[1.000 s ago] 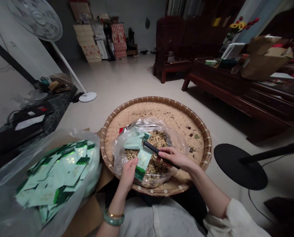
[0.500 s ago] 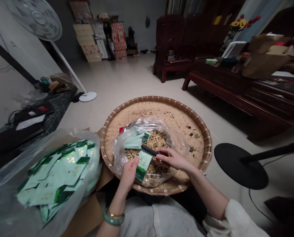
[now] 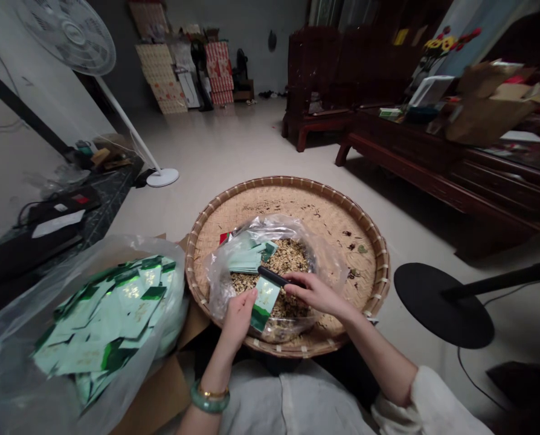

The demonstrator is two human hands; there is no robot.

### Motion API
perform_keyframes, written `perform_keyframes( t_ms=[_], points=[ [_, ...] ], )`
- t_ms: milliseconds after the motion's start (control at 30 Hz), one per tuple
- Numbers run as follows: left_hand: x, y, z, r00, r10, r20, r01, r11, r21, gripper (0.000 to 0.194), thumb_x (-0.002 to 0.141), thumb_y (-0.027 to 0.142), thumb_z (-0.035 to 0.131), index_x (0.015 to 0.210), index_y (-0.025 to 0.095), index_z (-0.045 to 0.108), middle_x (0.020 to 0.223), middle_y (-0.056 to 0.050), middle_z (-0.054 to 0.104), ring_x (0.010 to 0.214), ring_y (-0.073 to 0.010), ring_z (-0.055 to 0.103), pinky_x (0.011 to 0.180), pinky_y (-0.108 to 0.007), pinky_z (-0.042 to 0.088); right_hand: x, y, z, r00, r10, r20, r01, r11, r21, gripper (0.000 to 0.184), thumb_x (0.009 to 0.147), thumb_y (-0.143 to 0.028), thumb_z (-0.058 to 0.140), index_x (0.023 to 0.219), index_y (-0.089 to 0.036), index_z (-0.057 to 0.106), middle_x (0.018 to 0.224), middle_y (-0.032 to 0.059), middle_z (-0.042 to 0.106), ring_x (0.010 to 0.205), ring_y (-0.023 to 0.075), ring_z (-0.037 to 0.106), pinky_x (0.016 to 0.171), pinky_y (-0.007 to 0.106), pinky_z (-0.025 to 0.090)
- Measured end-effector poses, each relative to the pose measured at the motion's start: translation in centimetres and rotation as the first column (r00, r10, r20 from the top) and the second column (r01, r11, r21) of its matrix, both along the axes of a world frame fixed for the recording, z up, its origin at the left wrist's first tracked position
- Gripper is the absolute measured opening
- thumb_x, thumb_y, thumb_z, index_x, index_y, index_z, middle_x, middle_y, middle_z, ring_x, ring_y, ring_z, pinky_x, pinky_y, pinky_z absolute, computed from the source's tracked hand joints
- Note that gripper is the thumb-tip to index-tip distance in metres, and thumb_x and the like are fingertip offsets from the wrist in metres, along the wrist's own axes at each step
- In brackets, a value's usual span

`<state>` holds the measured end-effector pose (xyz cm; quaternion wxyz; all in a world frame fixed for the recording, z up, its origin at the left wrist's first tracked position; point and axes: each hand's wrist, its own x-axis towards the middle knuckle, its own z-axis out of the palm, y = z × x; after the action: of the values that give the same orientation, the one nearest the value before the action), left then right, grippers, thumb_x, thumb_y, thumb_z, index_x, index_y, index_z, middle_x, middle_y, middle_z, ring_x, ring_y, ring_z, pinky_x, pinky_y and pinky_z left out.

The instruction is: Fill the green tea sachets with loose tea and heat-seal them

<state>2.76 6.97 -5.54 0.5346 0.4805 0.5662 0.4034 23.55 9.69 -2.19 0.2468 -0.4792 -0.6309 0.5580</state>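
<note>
My left hand (image 3: 240, 314) pinches the edge of a pale green sachet (image 3: 266, 296) with a dark green bottom band. In my right hand (image 3: 313, 293) is a slim black stick-shaped tool (image 3: 273, 277), which lies across the sachet's upper edge; its exact kind I cannot make out. Both are above a clear plastic bag (image 3: 216, 290) that holds a loose, tan and dark dried mix (image 3: 288, 254). A stack of similar sachets (image 3: 244, 261) rests on the mix, left of the tool. The bag sits in a round woven bamboo tray (image 3: 279, 193).
At left, a large clear bag (image 3: 7, 356) full of green sachets (image 3: 116, 320) sits in a cardboard box (image 3: 161, 393). A black round stand base (image 3: 442, 305) is at right. Beyond are a white fan (image 3: 162, 177) and a dark wooden table (image 3: 401, 157).
The black tool has shifted slightly left along the sachet's upper edge, together with my right hand. My left hand still grips the same sachet.
</note>
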Motion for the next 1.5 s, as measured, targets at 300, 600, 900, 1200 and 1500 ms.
perform_keyframes(
  t_ms=[300,600,900,1200,1500],
  points=[
    [0.1,0.0,-0.2,1.0,-0.001,-0.025,0.001,1.0,-0.002,0.048,0.075,0.061,0.052,0.06,0.015,0.054,0.056,0.001,0.049,0.056,-0.0132,0.042,0.054,-0.024,0.033,0.6,0.1,-0.1,0.992,-0.018,-0.121,-0.006,0.982,-0.191,0.046,0.08,-0.052,0.058,0.107,-0.015,0.059,0.077,0.0019,0.06,0.051,0.0075,0.044,0.043,0.019,0.031],
    [-0.2,0.1,-0.1,0.999,-0.007,-0.048,0.008,1.0,0.018,0.048,0.077,0.059,0.052,0.059,0.015,0.056,0.056,0.001,0.051,0.056,-0.0134,0.044,0.055,-0.024,0.035,0.1,0.1,-0.5,0.996,-0.059,-0.068,0.053,0.995,-0.086,0.039,0.08,-0.044,0.058,0.106,-0.016,0.061,0.074,0.0012,0.061,0.048,0.0078,0.046,0.042,0.019,0.033],
    [-1.1,-0.2,0.2,0.997,0.052,0.062,-0.051,0.999,-0.016,0.045,0.076,0.058,0.055,0.07,0.014,0.061,0.062,-0.001,0.058,0.061,-0.0157,0.05,0.061,-0.026,0.04,2.4,0.6,-3.2,0.859,-0.207,0.469,0.037,0.938,0.346,0.04,0.084,-0.034,0.058,0.118,-0.013,0.058,0.11,0.0154,0.066,0.099,0.0266,0.061,0.085,0.036,0.045],
    [0.1,-0.6,1.7,0.99,-0.124,-0.067,0.126,0.991,0.037,0.047,0.077,0.059,0.05,0.059,0.016,0.05,0.056,0.002,0.043,0.057,-0.0125,0.037,0.054,-0.024,0.03,-1.9,0.3,-1.4,0.966,-0.234,0.114,0.161,0.882,0.442,0.026,0.09,-0.038,0.049,0.092,-0.019,0.066,0.087,0.0045,0.069,0.08,0.0174,0.061,0.072,0.027,0.045],
    [-0.4,-1.1,1.7,0.991,-0.133,0.0,0.133,0.991,-0.001,0.045,0.077,0.054,0.057,0.061,0.012,0.06,0.056,0.0,0.053,0.055,-0.0126,0.045,0.053,-0.024,0.035,-3.8,0.7,-2.1,0.958,-0.248,-0.147,0.275,0.94,0.204,0.045,0.086,-0.055,0.045,0.062,-0.017,0.055,0.05,-0.004,0.044,0.047,0.0096,0.04,0.045,0.021,0.03]
  ],
)
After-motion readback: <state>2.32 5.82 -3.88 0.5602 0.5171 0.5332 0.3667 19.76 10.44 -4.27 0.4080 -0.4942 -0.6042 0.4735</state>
